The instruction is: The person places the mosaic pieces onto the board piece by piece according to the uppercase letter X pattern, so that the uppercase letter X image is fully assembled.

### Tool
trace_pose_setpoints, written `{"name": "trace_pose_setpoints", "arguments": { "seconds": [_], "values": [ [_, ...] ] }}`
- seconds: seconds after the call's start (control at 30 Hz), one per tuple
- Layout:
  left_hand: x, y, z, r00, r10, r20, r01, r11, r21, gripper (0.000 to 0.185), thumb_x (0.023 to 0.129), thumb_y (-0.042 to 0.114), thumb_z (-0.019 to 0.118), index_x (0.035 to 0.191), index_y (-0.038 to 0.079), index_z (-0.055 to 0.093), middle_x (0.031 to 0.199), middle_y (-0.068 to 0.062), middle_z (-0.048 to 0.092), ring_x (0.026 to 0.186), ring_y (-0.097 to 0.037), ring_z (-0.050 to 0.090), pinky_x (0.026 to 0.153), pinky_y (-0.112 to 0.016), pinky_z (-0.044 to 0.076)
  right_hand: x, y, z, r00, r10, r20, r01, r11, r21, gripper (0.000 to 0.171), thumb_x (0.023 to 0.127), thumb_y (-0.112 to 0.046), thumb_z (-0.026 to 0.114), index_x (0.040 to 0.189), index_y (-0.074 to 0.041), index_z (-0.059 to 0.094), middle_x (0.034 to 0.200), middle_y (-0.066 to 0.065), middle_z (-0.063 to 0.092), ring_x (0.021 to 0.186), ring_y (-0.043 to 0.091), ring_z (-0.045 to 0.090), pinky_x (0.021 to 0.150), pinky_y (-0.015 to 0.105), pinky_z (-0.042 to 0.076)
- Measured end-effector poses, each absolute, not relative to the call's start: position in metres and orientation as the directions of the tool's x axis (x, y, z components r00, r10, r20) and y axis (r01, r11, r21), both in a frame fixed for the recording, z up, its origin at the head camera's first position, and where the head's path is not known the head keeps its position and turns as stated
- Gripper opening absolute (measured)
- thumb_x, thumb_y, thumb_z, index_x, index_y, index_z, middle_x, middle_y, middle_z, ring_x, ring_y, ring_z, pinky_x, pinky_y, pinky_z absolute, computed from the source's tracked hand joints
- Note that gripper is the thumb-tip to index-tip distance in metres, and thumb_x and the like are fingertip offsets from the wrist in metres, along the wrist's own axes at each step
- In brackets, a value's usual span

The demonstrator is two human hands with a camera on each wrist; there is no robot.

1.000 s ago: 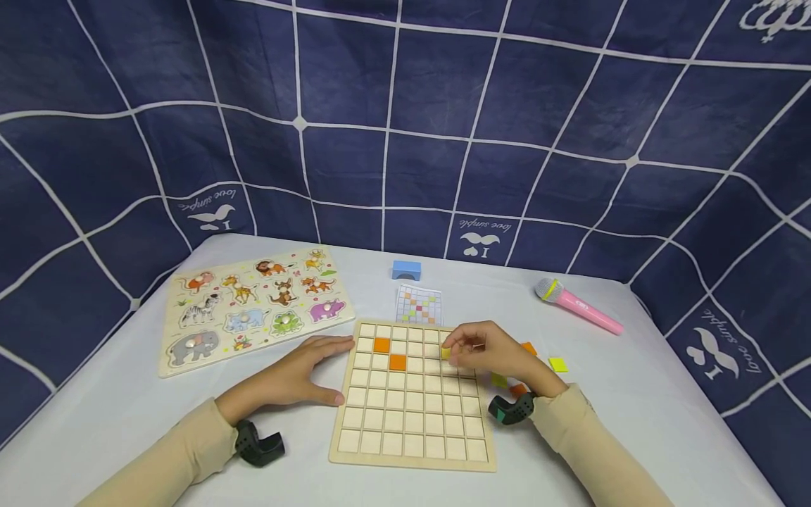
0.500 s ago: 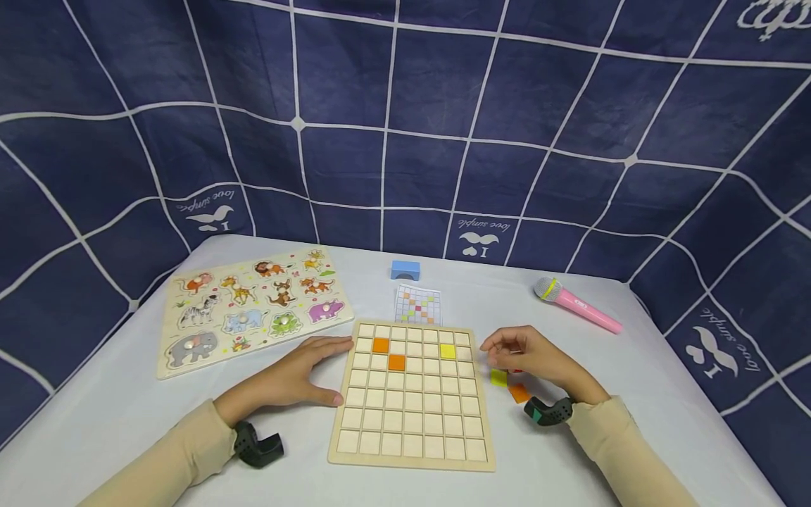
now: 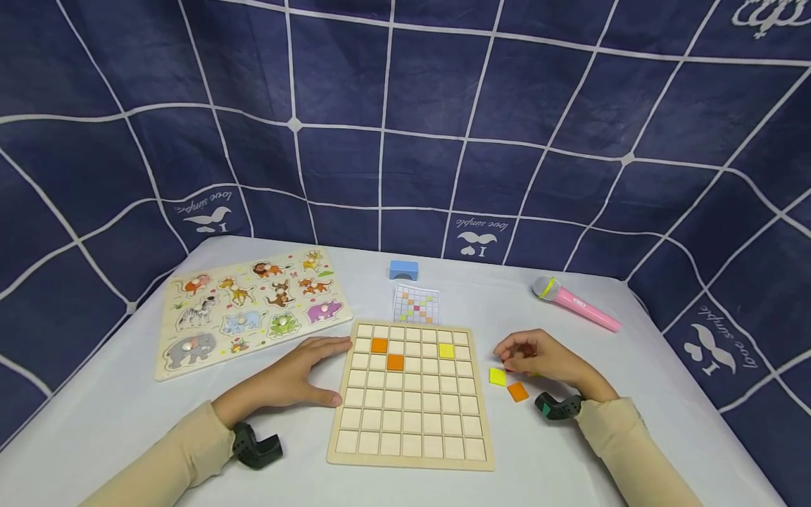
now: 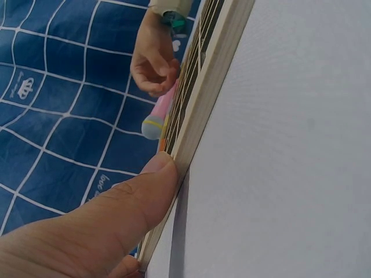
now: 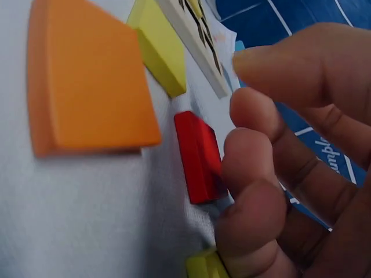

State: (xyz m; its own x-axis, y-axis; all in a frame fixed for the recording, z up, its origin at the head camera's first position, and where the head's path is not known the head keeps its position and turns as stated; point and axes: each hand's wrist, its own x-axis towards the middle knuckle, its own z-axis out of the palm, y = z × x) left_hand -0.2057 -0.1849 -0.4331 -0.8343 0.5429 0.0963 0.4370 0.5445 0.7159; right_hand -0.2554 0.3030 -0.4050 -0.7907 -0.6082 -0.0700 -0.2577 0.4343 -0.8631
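You had set a yellow square tile [image 3: 446,350] into the wooden grid board [image 3: 410,451]; your right hand [image 3: 543,359] moved right, fingers curled at a red tile [image 5: 199,156] on the desk, left hand [image 3: 298,373] flat, steadying the board.

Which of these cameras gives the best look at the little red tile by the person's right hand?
The right wrist view: the red tile fills the frame's middle, lying on the white cloth against the right hand's fingers. In the head view the right hand hides nearly all of it. The left wrist view does not show it.
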Motion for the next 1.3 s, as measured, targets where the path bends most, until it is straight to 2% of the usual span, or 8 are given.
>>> {"name": "trace_pose_setpoints", "arguments": {
  "seconds": [0.23, 0.43, 0.83, 1.13, 1.3],
  "values": [
    [-0.2058, -0.1849, -0.4335, -0.834, 0.543, 0.102, 0.439, 0.538, 0.720, 0.094, 0.082, 0.041, 0.095, 0.156, 0.000, 0.054, 0.164, -0.020, 0.049, 0.150, -0.049, 0.039, 0.120, -0.075, 0.028, -0.2580, 0.3036, -0.4113, -0.692, -0.722, 0.023, -0.442, 0.399, -0.803, 0.031, 0.089, 0.014, 0.068, 0.118, 0.006, 0.076, 0.099, 0.018, 0.066, 0.079, 0.018, 0.054, 0.068, 0.021, 0.046],
    [-0.2059, -0.1854, -0.4343, -0.833, 0.542, 0.106, 0.439, 0.534, 0.722, 0.094, 0.083, 0.040, 0.095, 0.156, -0.001, 0.054, 0.164, -0.021, 0.049, 0.151, -0.050, 0.038, 0.120, -0.075, 0.028, -0.2540, 0.2981, -0.4097, -0.667, -0.744, 0.031, -0.491, 0.409, -0.769, 0.032, 0.089, 0.009, 0.071, 0.118, 0.000, 0.079, 0.102, 0.013, 0.065, 0.082, 0.025, 0.052, 0.066, 0.023, 0.043],
    [-0.2069, -0.1852, -0.4350, -0.832, 0.544, 0.109, 0.446, 0.537, 0.716, 0.094, 0.083, 0.041, 0.095, 0.156, -0.001, 0.054, 0.163, -0.021, 0.049, 0.150, -0.050, 0.039, 0.120, -0.075, 0.028, -0.2500, 0.2969, -0.4041, -0.725, -0.689, 0.000, -0.461, 0.484, -0.744, 0.026, 0.086, 0.006, 0.080, 0.111, 0.002, 0.080, 0.096, 0.006, 0.062, 0.077, 0.024, 0.053, 0.068, 0.021, 0.045],
    [-0.2065, -0.1855, -0.4344, -0.833, 0.544, 0.106, 0.443, 0.540, 0.716, 0.094, 0.083, 0.042, 0.094, 0.157, -0.001, 0.053, 0.164, -0.021, 0.049, 0.150, -0.049, 0.039, 0.120, -0.075, 0.029, -0.2529, 0.2991, -0.4062, -0.753, -0.657, 0.022, -0.463, 0.505, -0.728, 0.025, 0.085, 0.001, 0.087, 0.108, 0.001, 0.078, 0.087, 0.002, 0.062, 0.072, 0.010, 0.053, 0.064, 0.020, 0.046],
    [-0.2069, -0.1855, -0.4350, -0.834, 0.543, 0.100, 0.438, 0.540, 0.719, 0.095, 0.083, 0.042, 0.095, 0.157, 0.000, 0.053, 0.164, -0.020, 0.048, 0.150, -0.049, 0.039, 0.120, -0.075, 0.029, -0.2529, 0.2992, -0.4058, -0.778, -0.628, -0.005, -0.422, 0.529, -0.736, 0.026, 0.086, -0.001, 0.086, 0.109, 0.003, 0.075, 0.083, -0.003, 0.061, 0.071, 0.009, 0.053, 0.063, 0.021, 0.045]
  ]
}}
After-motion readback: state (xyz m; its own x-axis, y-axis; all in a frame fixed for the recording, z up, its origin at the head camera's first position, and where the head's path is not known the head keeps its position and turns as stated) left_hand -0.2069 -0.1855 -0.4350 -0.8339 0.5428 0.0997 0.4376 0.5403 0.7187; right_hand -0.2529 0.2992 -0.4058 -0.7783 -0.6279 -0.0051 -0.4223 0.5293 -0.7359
